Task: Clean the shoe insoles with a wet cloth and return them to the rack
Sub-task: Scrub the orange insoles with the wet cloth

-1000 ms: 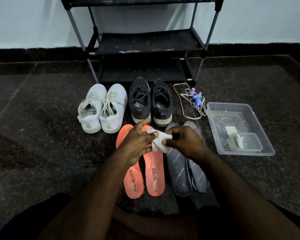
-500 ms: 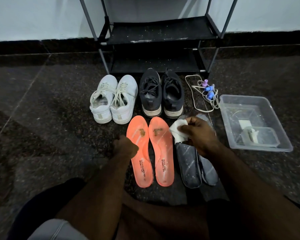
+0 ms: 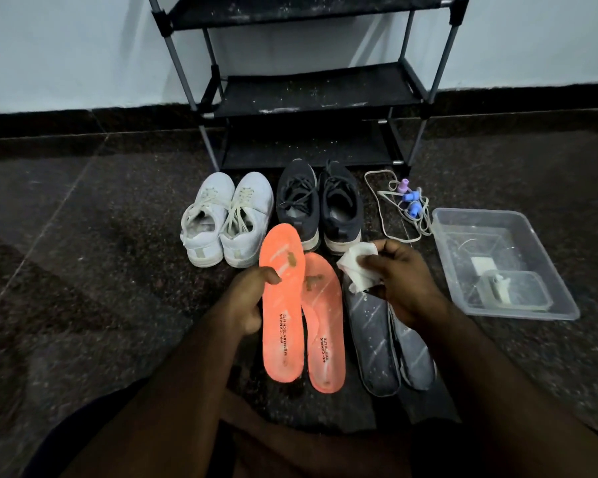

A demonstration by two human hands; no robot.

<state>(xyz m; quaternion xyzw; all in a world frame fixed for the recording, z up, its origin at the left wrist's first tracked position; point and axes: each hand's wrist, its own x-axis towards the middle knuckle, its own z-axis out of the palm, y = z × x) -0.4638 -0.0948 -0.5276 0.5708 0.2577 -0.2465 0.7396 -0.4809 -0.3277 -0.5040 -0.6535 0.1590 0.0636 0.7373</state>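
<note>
The left hand (image 3: 246, 301) gripped the left orange insole (image 3: 282, 305) by its edge, thumb curled over the top, lifting it so it overlapped the right orange insole (image 3: 325, 326), which lay on the floor (image 3: 101, 253). Just right of the orange pair, the right hand (image 3: 404, 281) pinched a white cloth (image 3: 358, 267) above two grey insoles (image 3: 377, 339). Beyond the insoles stood white shoes (image 3: 227, 219) and black shoes (image 3: 320, 205) — then the rack (image 3: 311, 91) against the wall. Right of the insoles sat a clear tub (image 3: 497, 263), with a cord (image 3: 399, 205) lying just behind it.
</note>
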